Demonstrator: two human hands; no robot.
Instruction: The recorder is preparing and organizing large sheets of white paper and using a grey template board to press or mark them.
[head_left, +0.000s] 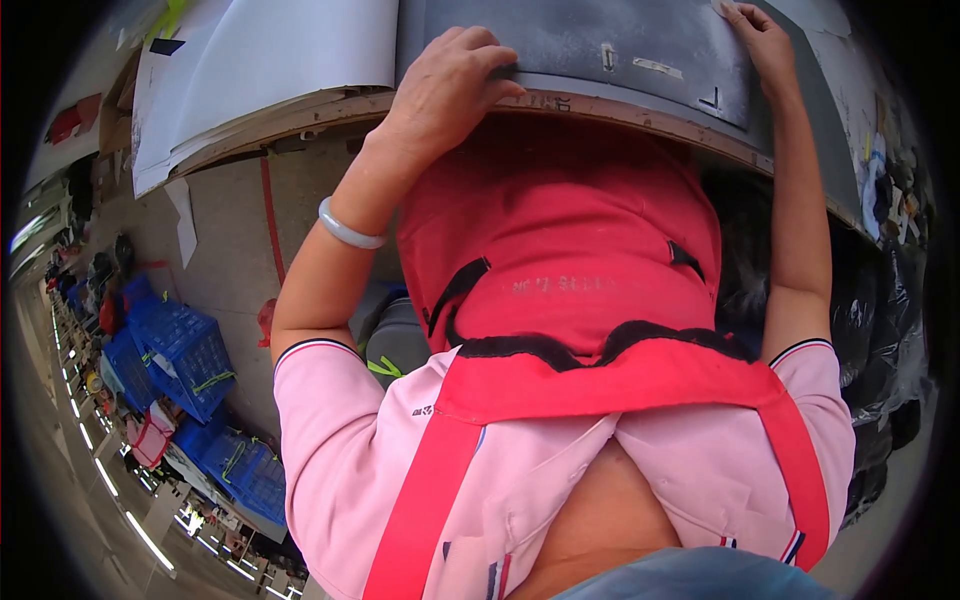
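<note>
A dark grey panel lies on the worktable, its face hazed with whitish dust. Two small pale strips and a black L-shaped mark show on it. At the panel's near left part, my left hand is closed with bent fingers; a bit of something dark shows by the fingertips, too little to name. My right hand reaches to the panel's far right corner, where thumb and finger pinch together at a small pale bit. What that bit is I cannot make out.
Large white sheets lie stacked left of the panel and overhang the worn table edge. Blue plastic crates stand on the floor at left. Dark plastic-wrapped goods are at right. A red apron hangs between me and the table.
</note>
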